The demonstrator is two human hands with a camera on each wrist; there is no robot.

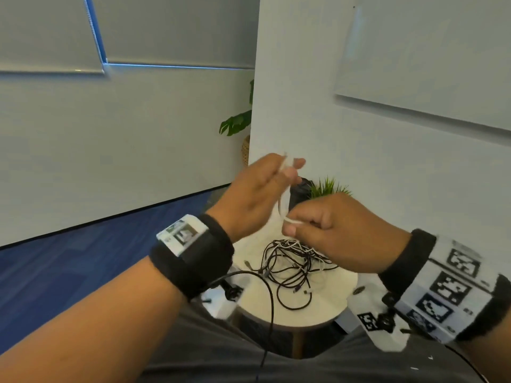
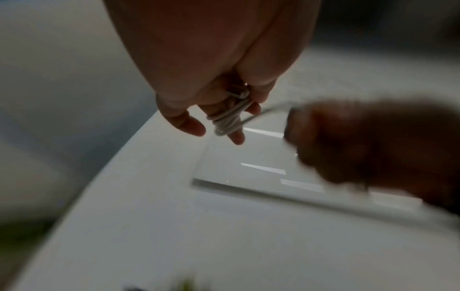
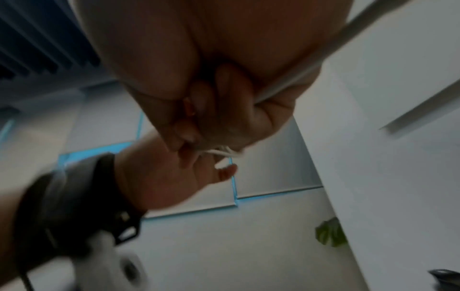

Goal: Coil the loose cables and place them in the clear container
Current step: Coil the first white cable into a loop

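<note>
My left hand (image 1: pixel 262 186) is raised above the table, with a white cable (image 1: pixel 286 164) wound in a small coil round its fingers (image 2: pixel 227 120) and the thumb pressing on it. Just below and to the right, my right hand (image 1: pixel 320 225) is a fist that pinches the same white cable (image 1: pixel 293 221) (image 3: pixel 220 152); the strand runs taut between the hands. A tangle of black and white cables (image 1: pixel 293 269) lies on the small round white table (image 1: pixel 326 305) under both hands. No clear container shows in any view.
A dark object (image 1: pixel 300 192) and a small green plant (image 1: pixel 329 186) stand at the table's far side, behind my hands. A white wall panel (image 1: pixel 359 134) rises close behind. Blue carpet (image 1: pixel 69 272) lies to the left. A black wire (image 1: pixel 269 313) hangs from my left wrist.
</note>
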